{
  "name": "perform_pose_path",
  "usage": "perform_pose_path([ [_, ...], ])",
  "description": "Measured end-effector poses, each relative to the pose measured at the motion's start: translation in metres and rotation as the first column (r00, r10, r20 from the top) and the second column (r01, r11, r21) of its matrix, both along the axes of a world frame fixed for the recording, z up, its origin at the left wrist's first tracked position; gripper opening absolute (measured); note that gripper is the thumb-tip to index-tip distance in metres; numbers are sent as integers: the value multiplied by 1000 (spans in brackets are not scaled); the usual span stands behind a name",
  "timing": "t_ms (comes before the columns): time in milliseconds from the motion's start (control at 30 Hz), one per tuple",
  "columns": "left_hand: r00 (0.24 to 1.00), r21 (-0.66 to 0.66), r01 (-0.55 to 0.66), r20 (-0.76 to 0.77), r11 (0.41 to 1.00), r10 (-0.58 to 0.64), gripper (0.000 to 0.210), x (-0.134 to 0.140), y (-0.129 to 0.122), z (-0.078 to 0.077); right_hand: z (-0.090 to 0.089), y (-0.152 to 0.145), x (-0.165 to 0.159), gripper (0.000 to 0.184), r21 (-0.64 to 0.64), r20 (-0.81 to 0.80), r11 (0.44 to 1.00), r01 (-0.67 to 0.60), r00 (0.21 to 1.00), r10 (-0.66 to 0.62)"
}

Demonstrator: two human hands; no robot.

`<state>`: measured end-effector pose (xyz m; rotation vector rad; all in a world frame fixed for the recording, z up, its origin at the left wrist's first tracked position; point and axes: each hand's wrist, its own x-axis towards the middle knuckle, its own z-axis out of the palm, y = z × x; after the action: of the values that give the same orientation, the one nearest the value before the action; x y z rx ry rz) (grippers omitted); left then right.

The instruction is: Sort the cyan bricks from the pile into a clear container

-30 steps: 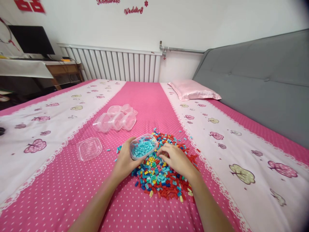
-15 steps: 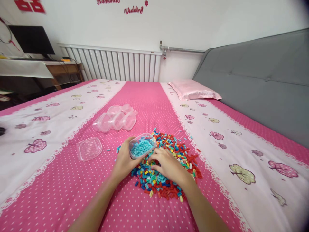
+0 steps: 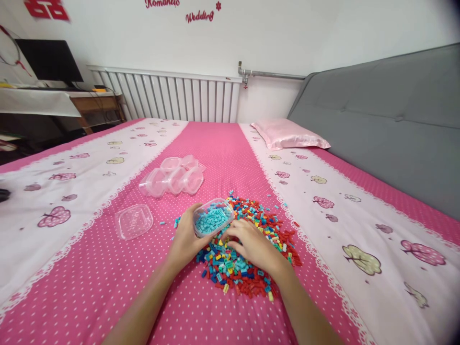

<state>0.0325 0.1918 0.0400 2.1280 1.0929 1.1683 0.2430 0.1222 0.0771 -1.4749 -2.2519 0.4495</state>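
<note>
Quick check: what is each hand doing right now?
Left hand: closed on the tub of blue bricks.
Right hand: on the brick pile, grip unclear.

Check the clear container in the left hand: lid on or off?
Off. The container in the left hand is open-topped, light-blue bricks exposed; a clear lid lies apart on the bedspread.

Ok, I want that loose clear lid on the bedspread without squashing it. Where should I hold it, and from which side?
Probably by two opposite edges of the clear lid, coming straight down from above. It lies flat and alone on the pink bedspread, left of the left hand with its tub of light blue bricks. Its thin rim looks like the stiffest part, and the soft cover should let fingertips slip under.
</note>
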Motion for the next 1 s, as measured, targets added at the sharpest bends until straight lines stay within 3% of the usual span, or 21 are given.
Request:
perform_pose_path([
  [367,999,-3,-27,-46,1000,27,74,0,-2,4,5,0,78,12,-88,-179,963,255,947,-267],
  [633,998,-5,-24,-58,1000,24,73,0,-3,6,8,-6,83,8,-257,-182,963,82,974,-131],
  [767,998,-9,-22,-62,1000,22,72,0,-2,6,9,-7,75,8,-298,-148,952,63,983,-112],
  [1000,998,-11,-24,-58,1000,23,70,1,-2,5,9,-6,58,24,-330,-139,943,-30,990,-17],
])
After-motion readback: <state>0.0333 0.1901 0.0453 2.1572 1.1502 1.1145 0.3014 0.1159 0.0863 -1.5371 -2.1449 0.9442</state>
